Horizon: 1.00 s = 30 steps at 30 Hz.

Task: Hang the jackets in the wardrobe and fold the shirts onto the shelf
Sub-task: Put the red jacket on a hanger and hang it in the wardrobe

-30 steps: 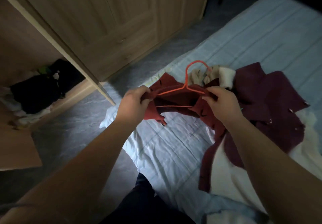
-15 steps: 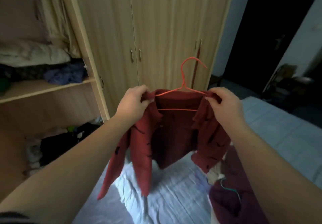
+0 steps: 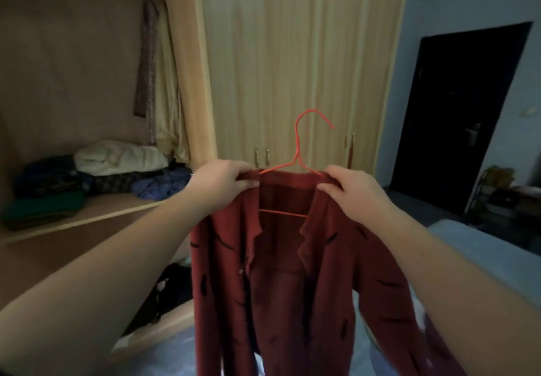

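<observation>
Head view, left hand (image 3: 222, 183), right hand (image 3: 352, 191) gripping jacket (image 3: 292, 273) shoulders

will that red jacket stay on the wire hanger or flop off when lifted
Probably floppy: the red jacket hangs limp, sleeves drooping. Likely light: the thin hanger looks unbent. It could slide off, since its front hangs open and the left hand and right hand pinch its shoulders.

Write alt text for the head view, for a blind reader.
The left hand and right hand hold a red jacket by its shoulders on an orange hanger before closed wardrobe doors; folded clothes lie on a shelf at left.
</observation>
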Available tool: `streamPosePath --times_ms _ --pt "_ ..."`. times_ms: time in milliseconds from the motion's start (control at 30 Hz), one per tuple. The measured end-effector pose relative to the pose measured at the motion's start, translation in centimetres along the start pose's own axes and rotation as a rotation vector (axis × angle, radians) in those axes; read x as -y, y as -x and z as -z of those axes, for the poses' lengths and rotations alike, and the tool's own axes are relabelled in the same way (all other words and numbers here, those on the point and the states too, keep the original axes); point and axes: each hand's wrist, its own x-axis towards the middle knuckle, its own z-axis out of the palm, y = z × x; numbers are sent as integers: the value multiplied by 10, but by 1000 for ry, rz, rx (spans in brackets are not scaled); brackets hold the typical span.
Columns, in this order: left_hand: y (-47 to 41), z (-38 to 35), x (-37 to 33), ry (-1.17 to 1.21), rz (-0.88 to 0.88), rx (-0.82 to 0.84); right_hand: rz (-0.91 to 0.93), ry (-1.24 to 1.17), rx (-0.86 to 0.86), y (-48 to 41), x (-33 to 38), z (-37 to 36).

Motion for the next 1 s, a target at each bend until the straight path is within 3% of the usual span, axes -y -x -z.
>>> streamPosePath --times_ms 67,167,300,533,667,867,1000 --pt "18 16 30 50 72 5 -4 -8 -6 -7 32 -17" --pt "54 40 76 34 131 111 22 14 117 -15 80 -49" --pt "98 74 122 79 117 57 47 -63 -12 -26 142 -82" --pt "156 139 198 10 162 130 243 -113 -6 -51 254 -111" --pt "184 166 244 129 215 201 250 -152 -72 -70 298 -133" --pt "195 189 289 238 299 225 263 -347 10 -92 347 -176" --pt "195 195 315 334 375 419 275 -363 -11 -116 352 -204"
